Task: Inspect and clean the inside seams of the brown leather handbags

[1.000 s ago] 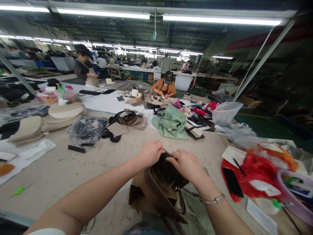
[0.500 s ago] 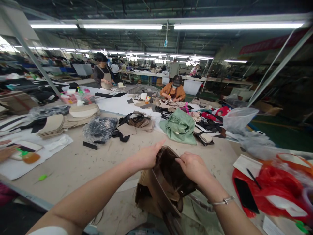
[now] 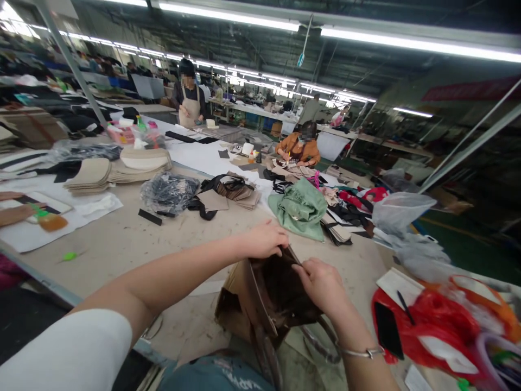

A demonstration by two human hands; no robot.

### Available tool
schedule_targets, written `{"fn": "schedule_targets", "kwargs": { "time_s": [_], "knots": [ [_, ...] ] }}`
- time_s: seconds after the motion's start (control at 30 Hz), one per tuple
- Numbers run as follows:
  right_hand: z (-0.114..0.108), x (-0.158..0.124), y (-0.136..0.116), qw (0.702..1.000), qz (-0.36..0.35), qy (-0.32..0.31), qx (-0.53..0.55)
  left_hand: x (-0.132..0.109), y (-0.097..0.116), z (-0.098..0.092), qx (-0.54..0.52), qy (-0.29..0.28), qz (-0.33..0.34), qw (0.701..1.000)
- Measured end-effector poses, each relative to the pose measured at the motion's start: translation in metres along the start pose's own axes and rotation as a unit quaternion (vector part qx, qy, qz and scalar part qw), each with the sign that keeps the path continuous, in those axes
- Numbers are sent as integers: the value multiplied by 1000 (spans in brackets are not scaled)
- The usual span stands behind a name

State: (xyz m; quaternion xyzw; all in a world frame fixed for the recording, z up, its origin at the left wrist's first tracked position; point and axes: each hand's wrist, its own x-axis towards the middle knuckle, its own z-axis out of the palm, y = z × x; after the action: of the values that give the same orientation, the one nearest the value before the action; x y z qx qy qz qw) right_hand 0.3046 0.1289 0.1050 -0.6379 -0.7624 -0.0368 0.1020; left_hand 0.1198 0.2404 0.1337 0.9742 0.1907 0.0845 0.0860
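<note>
A brown handbag (image 3: 283, 285) stands in front of me at the table's near side, its mouth facing up and its dark inside showing. My left hand (image 3: 266, 239) curls its fingers over the far corner of the rim. On the right rim my right hand (image 3: 323, 279) is closed, thumb toward the inside and the other fingers outside. A long strap handle (image 3: 271, 358) hangs over the near side, and another handle (image 3: 321, 342) droops at the right. Greenish cloth (image 3: 309, 361) lies under the bag. The bag's bottom is partly hidden.
Beyond my hands lie a green cloth bundle (image 3: 299, 209), stacked brown pieces (image 3: 244, 195) and a plastic-wrapped black bundle (image 3: 169, 193). A phone (image 3: 388, 330) rests on red plastic (image 3: 443, 312) at right. At left, another person's hand (image 3: 14, 209) is near a glue bottle (image 3: 51, 221).
My left hand has shifted from gripping the rim's side to arching over its far corner. The right hand keeps its hold. My view has tilted and dropped lower.
</note>
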Motion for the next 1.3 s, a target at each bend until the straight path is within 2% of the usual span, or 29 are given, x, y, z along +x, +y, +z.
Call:
{"fn": "schedule_targets", "kwargs": {
  "time_s": [0.1, 0.27, 0.53, 0.73, 0.87, 1.0, 1.3],
  "knots": [
    [-6, -2, 4, 1000, 8, -11, 17, 7, -10, 1, -14, -14, -13, 1000],
    [-16, -6, 11, 996, 16, -63, 54, 13, -13, 3, 3, 13, -31, 999],
    [-9, -11, 9, 999, -19, -33, 10, 14, -13, 8, -6, 45, -53, 998],
    [-18, -1, 6, 993, 12, -107, 57, 14, -10, 11, -17, 60, -49, 997],
    [-18, 18, 2, 996, 21, -76, 49, 15, -9, 12, -20, 74, -53, 996],
    [-10, 33, 2, 997, 15, -77, 29, 15, -7, 12, -11, 74, -71, 995],
    [2, 38, 5, 998, 23, -60, 16, 20, -3, 12, -17, 52, -107, 993]
  ]
}}
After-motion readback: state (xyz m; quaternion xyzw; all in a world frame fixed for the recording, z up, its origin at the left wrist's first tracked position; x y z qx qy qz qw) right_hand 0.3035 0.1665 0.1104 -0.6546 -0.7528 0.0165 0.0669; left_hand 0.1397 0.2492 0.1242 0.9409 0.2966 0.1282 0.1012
